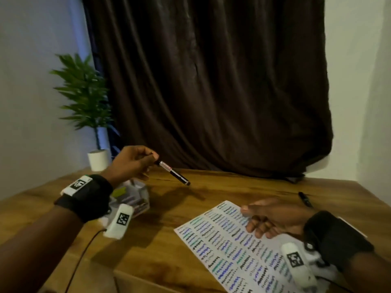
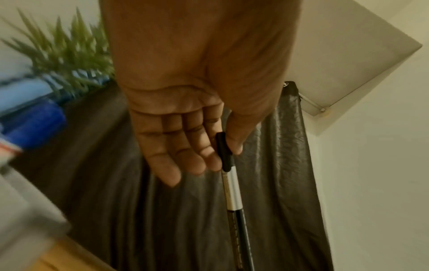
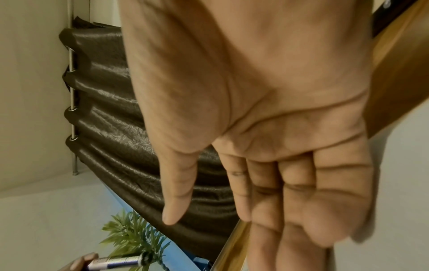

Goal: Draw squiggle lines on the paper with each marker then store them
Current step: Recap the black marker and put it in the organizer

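My left hand (image 1: pixel 135 161) is raised above the table's far left and pinches one end of a black and silver marker (image 1: pixel 172 172), which slants down to the right. In the left wrist view the thumb and forefinger pinch the marker (image 2: pixel 230 176) at its black end. My right hand (image 1: pixel 268 218) hovers over the top of the paper (image 1: pixel 232 248), fingers loosely extended and holding nothing; the right wrist view shows its bare palm (image 3: pixel 267 128). The paper is covered with rows of coloured squiggles. A clear box (image 1: pixel 135 199) with several markers sits under my left wrist.
Another black marker (image 1: pixel 304 199) lies on the wooden table (image 1: pixel 148 250) beyond my right hand. A potted plant (image 1: pixel 96 144) stands at the table's back left corner. A dark brown curtain (image 1: pixel 211 92) hangs behind. A thin black cable (image 1: pixel 82 256) runs along the table's front left.
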Demonstrator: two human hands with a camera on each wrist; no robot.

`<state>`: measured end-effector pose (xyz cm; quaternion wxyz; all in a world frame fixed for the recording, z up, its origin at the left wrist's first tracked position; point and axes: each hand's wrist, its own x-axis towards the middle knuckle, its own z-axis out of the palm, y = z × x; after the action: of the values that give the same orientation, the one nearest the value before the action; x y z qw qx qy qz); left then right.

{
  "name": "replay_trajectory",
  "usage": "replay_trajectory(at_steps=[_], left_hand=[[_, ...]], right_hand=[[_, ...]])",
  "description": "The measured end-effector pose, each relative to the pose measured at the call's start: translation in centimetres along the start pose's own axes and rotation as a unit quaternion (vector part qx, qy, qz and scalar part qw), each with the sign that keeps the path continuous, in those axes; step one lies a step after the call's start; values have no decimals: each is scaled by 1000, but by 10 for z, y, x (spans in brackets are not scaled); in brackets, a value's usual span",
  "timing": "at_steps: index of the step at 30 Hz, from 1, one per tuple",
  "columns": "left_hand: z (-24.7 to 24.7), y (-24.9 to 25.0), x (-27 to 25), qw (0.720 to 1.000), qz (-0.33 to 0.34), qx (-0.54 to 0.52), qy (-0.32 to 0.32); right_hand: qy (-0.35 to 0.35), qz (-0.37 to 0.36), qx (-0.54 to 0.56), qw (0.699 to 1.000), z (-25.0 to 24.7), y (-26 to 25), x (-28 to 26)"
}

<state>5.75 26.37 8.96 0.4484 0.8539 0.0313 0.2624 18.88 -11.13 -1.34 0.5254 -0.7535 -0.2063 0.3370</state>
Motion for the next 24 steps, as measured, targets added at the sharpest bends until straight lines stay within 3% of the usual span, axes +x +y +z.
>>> replay_trajectory(at_steps=[4,9,16,21,24], left_hand=[[-67,-3,3,994,-27,86,60],[-100,-13,12,973,-90,192,87],[-93,-25,25,931,-159,327,25],[-72,-27,34,913,-206,352,-19],[-61,-26,37,900,-197,388,-28]], right_hand=[[-7,0,-4,1000,-2,2,2],[-20,-9,-4,1000,-3,2,1],[-15,-5,11,1000,-5,3,4],[-18,0,18,1000,-6,4,5],[-16,1,15,1000,-6,4,6]])
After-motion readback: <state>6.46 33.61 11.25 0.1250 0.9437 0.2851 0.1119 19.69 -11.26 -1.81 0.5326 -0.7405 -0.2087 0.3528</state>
